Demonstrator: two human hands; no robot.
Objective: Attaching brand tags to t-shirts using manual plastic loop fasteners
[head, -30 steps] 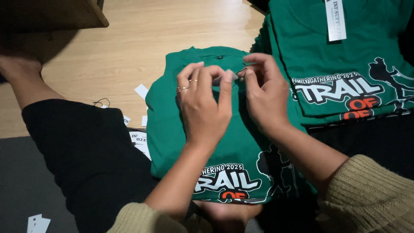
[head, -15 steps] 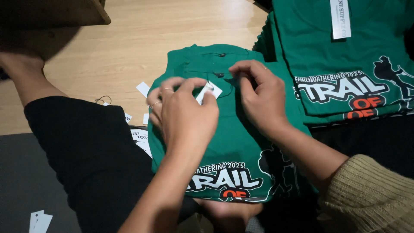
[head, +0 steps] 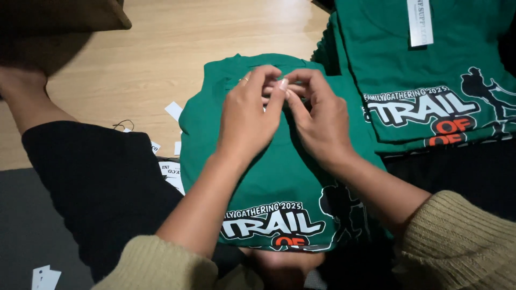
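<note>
Green cotton, soft and smoothly folded, forms the folded shirt [head: 279, 177] lying on the person's lap, white and orange print at its near edge. Over its collar end, the left hand [head: 248, 115] and right hand [head: 318, 121] meet, fingertips pinched together on something too small to tell. Right of the shirt lies a stack of green shirts [head: 424, 75]; left of it, white paper tags [head: 173, 110] dot the bare wooden floor [head: 161, 37].

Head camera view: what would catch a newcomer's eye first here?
Two bare hands, the left hand and right hand, meet fingertip to fingertip over a folded green T-shirt on the person's lap. At upper right lies a stack of green shirts, and small white paper tags dot the wooden floor.
</note>
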